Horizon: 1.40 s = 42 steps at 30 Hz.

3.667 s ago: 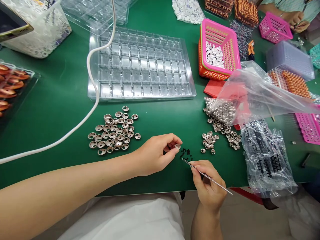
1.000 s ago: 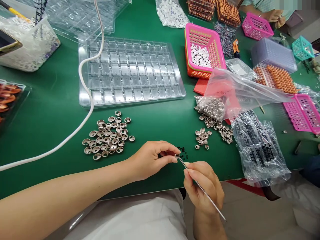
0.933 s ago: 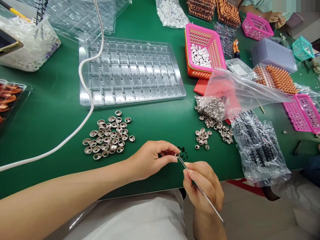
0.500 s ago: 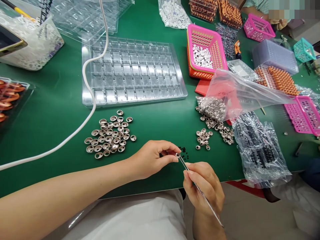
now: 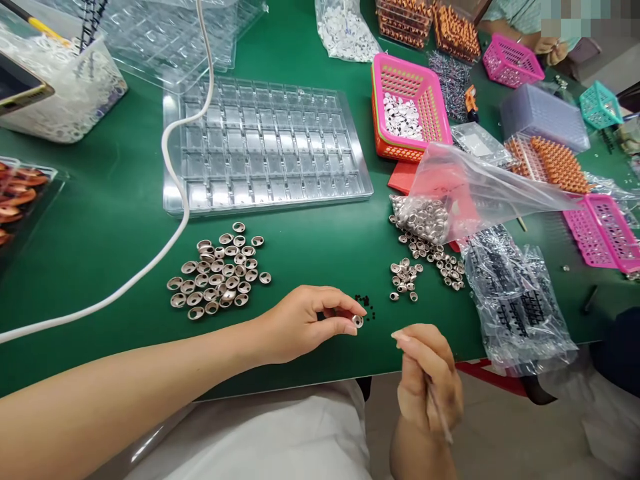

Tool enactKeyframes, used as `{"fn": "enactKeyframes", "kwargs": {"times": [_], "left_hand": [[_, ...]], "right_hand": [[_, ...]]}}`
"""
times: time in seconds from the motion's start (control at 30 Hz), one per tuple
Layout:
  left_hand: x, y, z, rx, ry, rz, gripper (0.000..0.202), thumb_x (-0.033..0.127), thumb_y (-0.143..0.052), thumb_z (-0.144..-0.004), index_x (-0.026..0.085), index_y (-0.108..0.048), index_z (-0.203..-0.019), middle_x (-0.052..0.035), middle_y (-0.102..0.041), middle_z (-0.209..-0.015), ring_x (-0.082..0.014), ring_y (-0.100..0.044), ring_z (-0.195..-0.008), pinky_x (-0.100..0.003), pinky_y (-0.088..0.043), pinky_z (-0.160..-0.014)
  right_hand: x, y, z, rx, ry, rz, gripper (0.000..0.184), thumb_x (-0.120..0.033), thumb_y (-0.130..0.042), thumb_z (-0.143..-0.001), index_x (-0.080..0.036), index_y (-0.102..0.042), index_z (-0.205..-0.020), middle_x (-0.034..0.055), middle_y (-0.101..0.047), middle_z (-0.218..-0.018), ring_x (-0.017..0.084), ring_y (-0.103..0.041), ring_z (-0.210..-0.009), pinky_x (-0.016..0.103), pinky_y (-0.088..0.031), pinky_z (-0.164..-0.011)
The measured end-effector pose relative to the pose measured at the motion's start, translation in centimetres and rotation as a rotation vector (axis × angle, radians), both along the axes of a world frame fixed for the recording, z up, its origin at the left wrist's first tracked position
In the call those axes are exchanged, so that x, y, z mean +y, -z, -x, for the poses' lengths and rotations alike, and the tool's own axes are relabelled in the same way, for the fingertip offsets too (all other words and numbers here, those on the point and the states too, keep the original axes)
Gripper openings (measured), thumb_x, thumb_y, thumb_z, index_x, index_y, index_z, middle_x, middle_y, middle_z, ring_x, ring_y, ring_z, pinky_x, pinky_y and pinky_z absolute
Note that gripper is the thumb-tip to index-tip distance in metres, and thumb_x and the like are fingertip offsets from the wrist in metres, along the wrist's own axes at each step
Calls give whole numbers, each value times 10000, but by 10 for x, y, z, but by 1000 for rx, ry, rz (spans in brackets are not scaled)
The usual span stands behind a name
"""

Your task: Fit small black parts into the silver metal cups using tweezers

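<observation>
Nearest the counter's front edge, the right hand (image 5: 430,383) is raised just off the counter (image 5: 115,207), fingers curled shut around a thin metal pick (image 5: 440,412) whose long axis runs down and back toward the wrist; its tip end is hidden inside the fist. A little up and to the left, the left hand (image 5: 305,320) rests on the green surface, thumb and forefinger pinched on one small metal cup (image 5: 357,321) with its opening turned toward the right hand. The two hands are apart, with a clear gap of green between cup and right fingertips; the cup lies up-left of the right hand, so the left hand owns it and the right is the next nearer. Just beyond the cup sits a scatter of tiny black beads (image 5: 366,303), nearly touching the left fingertips. Farther left, a loose pile of metal cups (image 5: 217,272); farther right, smaller silver caps (image 5: 425,260) spilling from a clear bag (image 5: 480,190), and a second bag of black parts (image 5: 520,307) near the right edge. Open counter lies between the two piles. Behind them, a clear compartment tray (image 5: 265,143) with a white cable (image 5: 175,193) crossing its left corner, then a pink basket (image 5: 407,107). At the far corner, another person's hand (image 5: 547,45) is at work.
</observation>
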<state>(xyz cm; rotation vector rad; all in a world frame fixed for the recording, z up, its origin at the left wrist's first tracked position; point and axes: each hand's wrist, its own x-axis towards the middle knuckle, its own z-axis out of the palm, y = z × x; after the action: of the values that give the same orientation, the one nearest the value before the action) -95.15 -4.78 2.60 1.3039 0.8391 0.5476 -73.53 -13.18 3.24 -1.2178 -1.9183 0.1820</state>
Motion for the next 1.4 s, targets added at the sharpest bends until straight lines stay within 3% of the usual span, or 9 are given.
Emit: {"fn": "enactKeyframes", "kwargs": {"times": [0.13, 0.37, 0.63, 0.8, 0.97, 1.2, 1.4], "left_hand": [[0, 0, 1, -68, 51, -39, 162, 222, -684, -882, 166, -775, -1003, -45, -754, -890, -149, -710, -797, -222, -555, -746], [-1, 1, 2, -68, 131, -163, 144, 206, -676, -900, 185, -775, -1003, -36, -745, -860, -136, -674, -753, -214, -531, -699], [-2, 2, 2, -90, 118, -157, 150, 181, -677, -904, 173, -771, -1020, -41, -755, -879, -135, -692, -777, -207, -538, -721], [-3, 2, 1, -60, 65, -162, 160, 199, -664, -913, 176, -765, -1034, -47, -758, -892, -146, -704, -796, -226, -552, -744], [-3, 2, 0, -46, 13, -162, 154, 193, -675, -897, 156, -772, -1011, -51, -755, -874, -147, -699, -788, -226, -551, -741], [-3, 1, 0, -46, 15, -178, 173, 197, -671, -899, 130, -772, -1023, -62, -747, -870, -155, -697, -782, -237, -551, -736], [-4, 3, 0, -57, 39, -179, 188, 197, -660, -909, 118, -761, -1047, -71, -750, -883, -159, -706, -799, -240, -556, -758]], "right_hand": [[3, 6, -1, 17, -96, 75, 353, -27, -648, -886, -198, -645, -1195, 40, -647, -895, 133, -597, -703, 289, -514, -587], [12, 11, -6, -81, -211, 37, 358, -49, -667, -878, -215, -646, -1195, 37, -692, -881, 141, -613, -705, 288, -514, -584], [7, 9, -4, 2, -145, 65, 351, -61, -659, -888, -198, -638, -1210, 58, -677, -917, 151, -623, -745, 298, -541, -605], [1, 12, -6, 140, -51, 166, 424, -160, -593, -942, -212, -517, -1356, 102, -671, -1045, 188, -631, -854, 314, -571, -604], [-2, 10, -9, 109, 49, 179, 413, -70, -498, -952, -211, -554, -1337, 104, -661, -1057, 201, -638, -946, 327, -593, -675], [1, 8, -9, -46, -43, 100, 375, -48, -653, -890, -188, -627, -1237, 65, -658, -938, 141, -614, -743, 297, -548, -630], [1, 11, -5, -38, -105, 93, 355, -32, -645, -891, -196, -642, -1206, 50, -654, -904, 134, -597, -733, 291, -520, -627]]}}
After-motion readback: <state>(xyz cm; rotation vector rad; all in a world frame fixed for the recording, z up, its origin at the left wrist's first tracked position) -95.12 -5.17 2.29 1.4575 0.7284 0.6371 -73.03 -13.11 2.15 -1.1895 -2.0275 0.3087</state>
